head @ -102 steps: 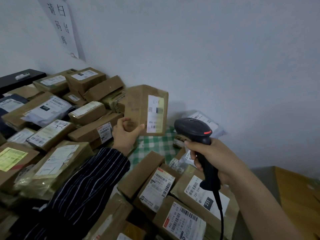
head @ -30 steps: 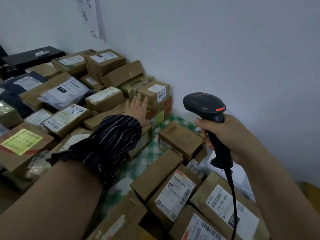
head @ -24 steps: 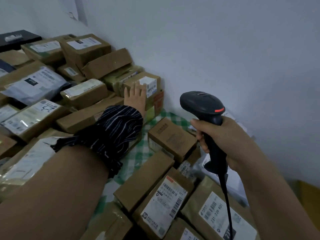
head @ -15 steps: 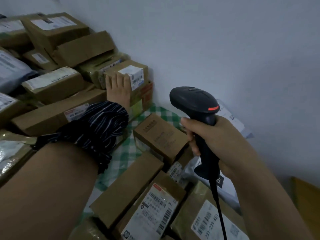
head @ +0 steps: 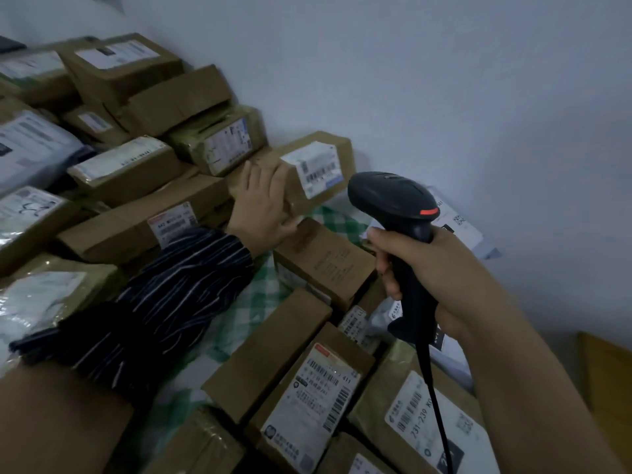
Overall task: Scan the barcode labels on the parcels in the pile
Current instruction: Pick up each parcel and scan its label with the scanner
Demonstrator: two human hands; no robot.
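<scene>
while pressing the small parcel (head: 273,165) at the frame's centre with the left hand (head: 263,203), aiming the scanner (head: 393,200) from the right hand (head: 431,278). laid flat on the parcel's brown face with straight fingers close together, thumb splayed toward the lower edge; pressing rather than pinching, as far as can be told. curled tight round the scanner's handle on the right, index finger at the front where a trigger would sit, though hidden there. trailing a black cable (head: 431,388) down to the bottom edge of the frame.

perched atop the pile (head: 136,230) against the white wall (head: 444,97), tilted, long axis running from centre-left up toward the right. wrapped at its right-hand end by a white barcode label (head: 316,169), turned down-right toward the scanner head. just up and left of that head, near but apart, with nothing between.

probably mid-step: lining up for the read. calls only for a small swing of the scanner's nose to the upper left, until square to the bars. risks a skewed angle across the fold of the label, or a stray read off the labelled parcel (head: 307,401) at lower centre. plenty left to scan, judging by labels across the upper left and bottom of the frame.
</scene>
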